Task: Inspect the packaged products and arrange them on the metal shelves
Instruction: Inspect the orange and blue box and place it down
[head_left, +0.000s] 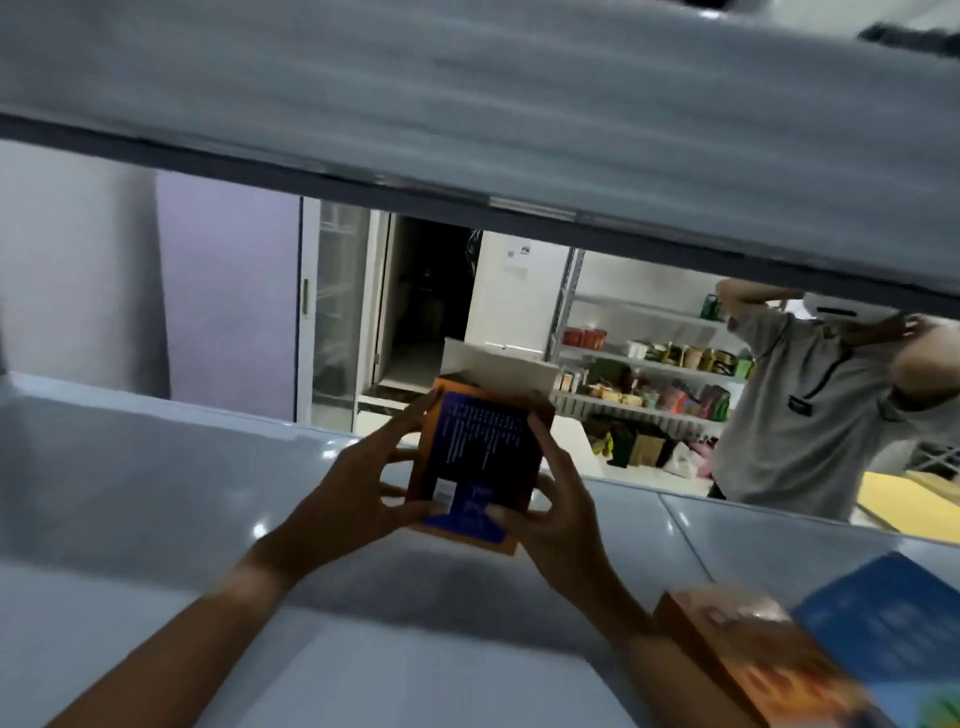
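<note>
Head view: your left hand (358, 483) and right hand (558, 499) gripped the orange box (475, 457) by its side edges.
Room: the metal shelf (156, 467) lay bare leftward; two boxes (769, 660) sat near its right front edge.

Two bare forearms are shown, entering from 7 o'clock and 5 o'clock. No sleeve, glove, watch or ring is seen on either. The left hand (358, 488) and right hand (558, 514) are uncovered, with slender fingers and short nails; finer detail is lost to blur.

A shop storeroom: metal shelves (644, 358) stocked with packaged goods (675, 400).
</note>
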